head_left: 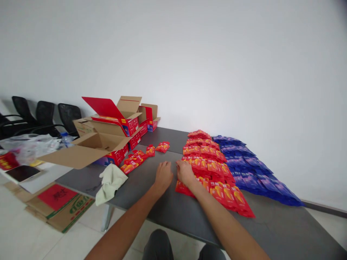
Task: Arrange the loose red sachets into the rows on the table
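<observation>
My left hand [164, 174] is over the dark tabletop, its fingers curled in and nothing showing in them. Close by on the right, my right hand [185, 172] has its fingers bent together at the left edge of the red packets [208, 166]; whether it pinches one is hidden. These red packets, printed with orange shapes, lie overlapping in several rows. Beyond them are similar rows of blue packets [249, 168]. Left of my hands lie a loose pile of red packets [134, 160], a small red packet [150, 150] and a few more red packets [163, 146].
An open carton [99, 142] and several red boxes [131, 124] stand at the table's left. A pale cloth [110, 184] hangs over the front edge. Flattened cardboard [65, 206] lies on the floor; black chairs [69, 115] stand behind. A white wall [189, 65] backs the table.
</observation>
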A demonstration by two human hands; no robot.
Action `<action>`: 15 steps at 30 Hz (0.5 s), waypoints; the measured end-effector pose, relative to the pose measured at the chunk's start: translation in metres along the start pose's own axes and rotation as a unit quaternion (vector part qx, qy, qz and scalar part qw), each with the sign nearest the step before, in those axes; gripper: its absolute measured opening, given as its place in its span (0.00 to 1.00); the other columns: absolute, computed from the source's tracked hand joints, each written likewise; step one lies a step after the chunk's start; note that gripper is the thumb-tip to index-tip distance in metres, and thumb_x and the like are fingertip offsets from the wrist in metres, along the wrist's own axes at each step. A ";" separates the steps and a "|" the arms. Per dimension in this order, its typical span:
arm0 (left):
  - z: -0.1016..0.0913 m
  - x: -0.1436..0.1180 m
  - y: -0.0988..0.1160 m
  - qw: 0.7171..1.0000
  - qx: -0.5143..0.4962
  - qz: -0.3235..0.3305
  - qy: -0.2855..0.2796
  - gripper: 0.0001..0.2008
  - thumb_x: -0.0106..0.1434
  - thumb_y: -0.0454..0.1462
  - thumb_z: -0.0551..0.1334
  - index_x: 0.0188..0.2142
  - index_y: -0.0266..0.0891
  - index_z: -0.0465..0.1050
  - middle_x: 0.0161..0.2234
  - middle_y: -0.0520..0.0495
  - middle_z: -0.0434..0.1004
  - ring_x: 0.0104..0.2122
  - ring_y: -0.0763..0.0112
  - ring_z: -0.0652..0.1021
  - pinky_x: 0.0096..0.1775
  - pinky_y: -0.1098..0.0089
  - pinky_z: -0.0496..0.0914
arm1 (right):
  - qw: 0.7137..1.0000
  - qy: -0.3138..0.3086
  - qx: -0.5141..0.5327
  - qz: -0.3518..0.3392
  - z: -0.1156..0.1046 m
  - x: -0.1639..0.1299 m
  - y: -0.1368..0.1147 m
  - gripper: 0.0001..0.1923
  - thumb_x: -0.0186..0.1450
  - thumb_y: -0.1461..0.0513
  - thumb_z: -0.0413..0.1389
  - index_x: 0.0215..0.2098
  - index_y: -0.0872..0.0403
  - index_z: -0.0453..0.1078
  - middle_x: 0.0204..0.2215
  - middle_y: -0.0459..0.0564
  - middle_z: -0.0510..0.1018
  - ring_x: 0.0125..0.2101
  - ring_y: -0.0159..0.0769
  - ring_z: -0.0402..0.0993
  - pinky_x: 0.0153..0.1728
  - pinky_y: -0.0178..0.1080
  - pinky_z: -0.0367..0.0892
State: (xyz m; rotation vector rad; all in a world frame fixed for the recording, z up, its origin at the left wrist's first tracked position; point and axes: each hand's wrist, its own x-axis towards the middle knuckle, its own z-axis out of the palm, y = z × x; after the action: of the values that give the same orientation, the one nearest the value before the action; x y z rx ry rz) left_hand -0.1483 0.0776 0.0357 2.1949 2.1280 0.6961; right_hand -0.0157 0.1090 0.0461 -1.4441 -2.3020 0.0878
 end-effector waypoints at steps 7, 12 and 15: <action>0.000 0.057 -0.058 1.000 0.005 0.009 0.027 0.20 0.62 0.30 0.51 0.53 0.37 0.65 0.51 0.41 0.70 0.52 0.64 0.68 0.51 0.66 0.61 | 1.000 -0.020 0.002 0.007 0.048 0.074 -0.017 0.19 0.66 0.66 0.48 0.55 0.55 0.62 0.52 0.56 0.69 0.50 0.40 0.66 0.49 0.38 0.58; 0.017 0.099 -0.078 0.999 -0.019 0.014 0.022 0.20 0.62 0.33 0.52 0.54 0.36 0.65 0.55 0.38 0.67 0.55 0.62 0.66 0.56 0.63 0.58 | 0.998 -0.055 0.006 0.035 0.075 0.114 -0.016 0.23 0.66 0.64 0.48 0.59 0.53 0.56 0.57 0.57 0.63 0.52 0.40 0.65 0.47 0.38 0.59; 0.031 0.118 -0.087 1.000 -0.024 -0.006 0.007 0.22 0.62 0.34 0.52 0.56 0.38 0.65 0.56 0.37 0.65 0.56 0.59 0.64 0.57 0.59 0.56 | 0.996 -0.072 -0.001 0.061 0.090 0.133 -0.011 0.26 0.65 0.64 0.48 0.61 0.53 0.53 0.59 0.58 0.60 0.52 0.42 0.64 0.46 0.41 0.60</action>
State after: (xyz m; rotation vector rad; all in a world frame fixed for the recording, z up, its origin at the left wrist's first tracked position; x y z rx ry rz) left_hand -0.2232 0.2059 0.0169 2.1574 2.1068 0.7546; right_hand -0.1088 0.2347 0.0086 -1.6271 -2.3245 0.2307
